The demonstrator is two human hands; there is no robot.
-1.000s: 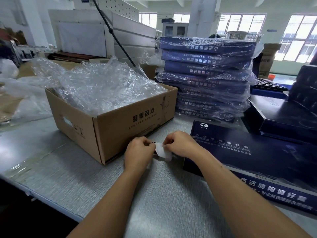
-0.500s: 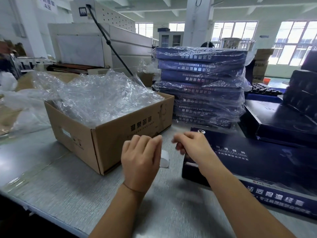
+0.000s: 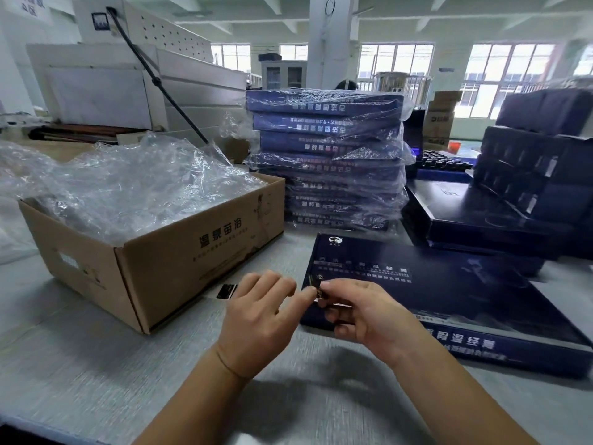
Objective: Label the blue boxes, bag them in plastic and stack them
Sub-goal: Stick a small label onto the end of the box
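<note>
Tabletop (image 3: 80, 364) carton (image 3: 154, 268) (温泉苗浴); right hand (image 3: 369, 316) pinches label (image 3: 319, 292).

At lower centre the right hand (image 3: 362, 316) pinches a small dark label (image 3: 318, 292) at the near-left corner of the blue box (image 3: 455, 284); the left hand (image 3: 256, 319), fingers loose, points its forefinger at it. At centre stands a stack of bagged boxes (image 3: 327, 155); at left, a carton (image 3: 179, 268) of plastic bags (image 3: 128, 187).

White machine (image 3: 96, 91) behind the grey table (image 3: 80, 364) — black cable (image 3: 155, 78) (slanting) attached.
</note>
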